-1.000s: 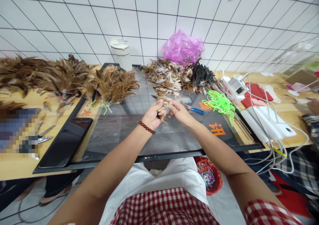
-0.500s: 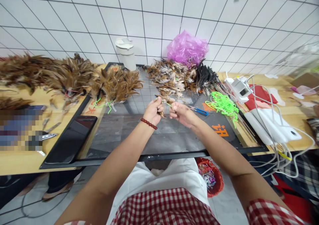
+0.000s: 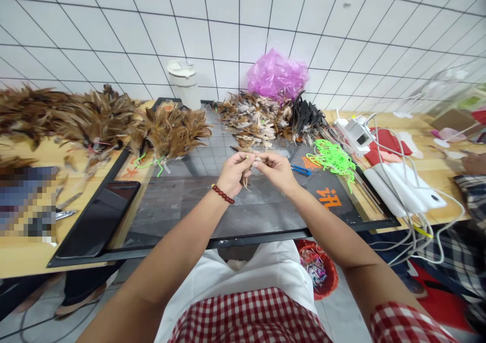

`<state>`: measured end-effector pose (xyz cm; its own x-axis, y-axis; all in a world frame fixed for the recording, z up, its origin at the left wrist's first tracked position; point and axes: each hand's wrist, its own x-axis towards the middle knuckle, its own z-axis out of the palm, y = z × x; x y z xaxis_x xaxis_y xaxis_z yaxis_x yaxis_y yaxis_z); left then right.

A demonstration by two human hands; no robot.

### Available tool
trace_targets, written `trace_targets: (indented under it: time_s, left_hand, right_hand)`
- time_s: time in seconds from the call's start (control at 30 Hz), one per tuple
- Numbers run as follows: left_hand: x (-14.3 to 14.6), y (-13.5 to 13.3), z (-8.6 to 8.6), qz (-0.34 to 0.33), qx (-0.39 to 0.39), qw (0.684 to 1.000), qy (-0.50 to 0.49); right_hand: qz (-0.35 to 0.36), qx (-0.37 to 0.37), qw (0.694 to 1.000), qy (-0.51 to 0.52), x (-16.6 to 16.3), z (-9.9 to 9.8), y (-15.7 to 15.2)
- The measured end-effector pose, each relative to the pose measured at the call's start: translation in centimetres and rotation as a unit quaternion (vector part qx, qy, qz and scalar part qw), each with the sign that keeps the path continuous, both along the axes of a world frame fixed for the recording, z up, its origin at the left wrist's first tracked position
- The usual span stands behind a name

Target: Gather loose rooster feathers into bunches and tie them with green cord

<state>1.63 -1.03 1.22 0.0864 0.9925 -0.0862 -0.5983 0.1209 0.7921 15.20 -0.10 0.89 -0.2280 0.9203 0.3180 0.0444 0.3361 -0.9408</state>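
Note:
My left hand (image 3: 233, 176), with a dark red bead bracelet at its wrist, pinches a small bunch of brown feathers (image 3: 245, 182) whose tips hang below the fingers. My right hand (image 3: 276, 172) is closed against the left fingertips, gripping a thin green cord; only a small green bit (image 3: 247, 156) of it shows between the hands. Both hands are above the dark mat (image 3: 228, 221). Blue-handled snips (image 3: 301, 169) lie just right of my right hand, and a tangle of bright green cords (image 3: 334, 160) lies farther right.
Brown feather bundles (image 3: 172, 132) lie at the left; a mixed feather pile (image 3: 252, 122) lies behind my hands by a pink plastic bag (image 3: 279, 74). A white cup (image 3: 185, 87) stands at the back. A black phone (image 3: 100, 216), white power bank (image 3: 406, 188) and cables flank the mat.
My right hand has moved left until its fingers meet those of my left hand, and the cord stretch between them is now mostly hidden. The view has shifted slightly.

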Motion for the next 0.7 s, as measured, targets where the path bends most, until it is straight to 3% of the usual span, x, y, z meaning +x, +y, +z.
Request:
trace_targets:
  time_s: [0.13,0.27,0.37,0.5,0.7]
  left_hand:
    - [0.0,0.1,-0.2,0.078,0.089,0.989,0.086]
    - [-0.3,-0.2,0.3,0.177,0.176,0.945,0.211]
    - [-0.4,-0.4,0.2,0.126,0.185,0.951,0.215]
    - [0.1,-0.2,-0.7,0.05,0.137,0.978,0.146]
    - [0.3,-0.2,-0.5,0.02,0.067,0.997,0.033]
  right_hand:
    - [-0.065,0.11,0.99,-0.056,0.9,0.4,-0.1]
    - [-0.077,0.181,0.97,-0.143,1.3,0.5,-0.4]
    - [-0.077,0.186,0.967,-0.159,1.0,0.5,-0.6]
    - [-0.083,0.171,0.97,-0.149,0.6,0.3,-0.6]
    - [-0.035,0.096,0.991,-0.088,0.7,-0.2,0.2]
